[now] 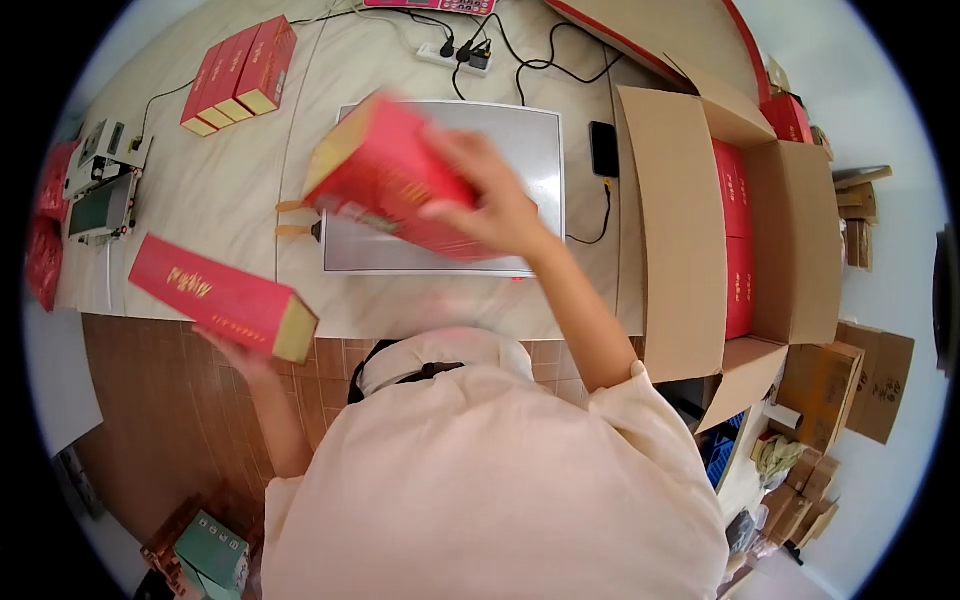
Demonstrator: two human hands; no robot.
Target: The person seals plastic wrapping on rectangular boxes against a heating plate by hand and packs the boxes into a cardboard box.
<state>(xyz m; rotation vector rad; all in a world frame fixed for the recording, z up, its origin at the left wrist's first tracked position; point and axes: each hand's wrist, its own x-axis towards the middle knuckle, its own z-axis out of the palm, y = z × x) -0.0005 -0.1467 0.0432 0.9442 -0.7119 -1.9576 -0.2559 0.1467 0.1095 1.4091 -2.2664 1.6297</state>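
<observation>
My right hand (485,190) is closed around a red box (385,195) with a yellow end, held above a flat grey panel with a white frame (525,135). Motion smears that box, and I cannot tell whether it is one box or two together. Lower on the left, my left hand (238,352) grips a long red box (215,300) from its near side. Gold lettering runs along this box and its end is yellow. The fingers of my left hand are mostly hidden behind it.
Several red boxes (240,72) stand side by side at the back left. On the right, an open cardboard carton (680,230) has red boxes inside. A black phone (604,150) on a cable, a power strip (455,60) and a device (105,190) lie around the table.
</observation>
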